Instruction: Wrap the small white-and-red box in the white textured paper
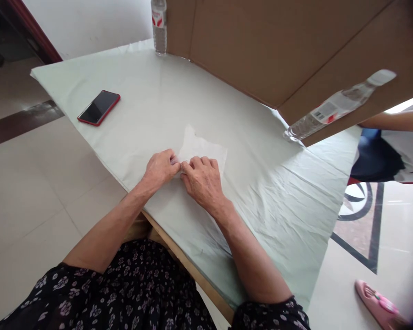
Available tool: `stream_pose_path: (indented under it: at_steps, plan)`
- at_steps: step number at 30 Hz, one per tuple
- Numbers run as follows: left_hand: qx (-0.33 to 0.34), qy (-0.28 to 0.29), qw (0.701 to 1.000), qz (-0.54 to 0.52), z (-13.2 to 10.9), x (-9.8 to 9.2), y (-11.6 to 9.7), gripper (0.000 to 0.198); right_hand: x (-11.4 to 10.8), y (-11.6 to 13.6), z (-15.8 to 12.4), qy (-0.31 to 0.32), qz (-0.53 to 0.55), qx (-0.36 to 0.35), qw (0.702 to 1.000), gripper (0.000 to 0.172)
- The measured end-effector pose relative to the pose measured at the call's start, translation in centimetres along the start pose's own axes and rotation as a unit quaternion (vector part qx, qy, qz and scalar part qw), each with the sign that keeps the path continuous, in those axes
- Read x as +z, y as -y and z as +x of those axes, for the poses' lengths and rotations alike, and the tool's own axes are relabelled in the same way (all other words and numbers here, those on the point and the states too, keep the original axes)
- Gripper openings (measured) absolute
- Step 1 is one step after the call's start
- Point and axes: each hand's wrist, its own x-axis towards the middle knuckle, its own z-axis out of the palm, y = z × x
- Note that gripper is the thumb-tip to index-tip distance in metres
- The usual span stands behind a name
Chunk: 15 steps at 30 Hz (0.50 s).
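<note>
A thin white paper tissue point(201, 147) lies flat on the pale green cloth of the table point(151, 101), just beyond my hands. My left hand point(161, 168) has its fingers curled and pinches the near left corner of the tissue. My right hand point(203, 181) sits knuckles up right beside it, fingers bent down onto the tissue's near edge. The two hands touch at the fingertips. The part of the tissue under my fingers is hidden.
A red-cased phone point(99, 107) lies screen up at the table's left. One water bottle point(159, 26) stands at the far edge, another point(337, 107) at the right against a big cardboard sheet point(278, 46). Another person's arm point(392, 121) and pink shoe point(376, 305) show at right.
</note>
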Motion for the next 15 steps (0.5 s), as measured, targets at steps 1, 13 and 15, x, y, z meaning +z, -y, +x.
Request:
stream_pose_path:
  at_steps: [1,13,15]
  plan:
    - [-0.001,0.0,1.0,-0.027,-0.1,0.1,0.0,0.028,0.0,0.0,0.0,0.001,0.003,0.002,1.0,0.018]
    - [0.08,0.032,0.983,-0.16,-1.2,0.3,-1.0,0.014,-0.9,-0.3,0.1,0.022,0.067,0.031,0.997,0.042]
    - [0.122,0.084,0.978,-0.147,-1.4,-0.5,-0.8,0.009,-1.2,-0.6,0.0,0.027,0.084,0.029,0.996,0.043]
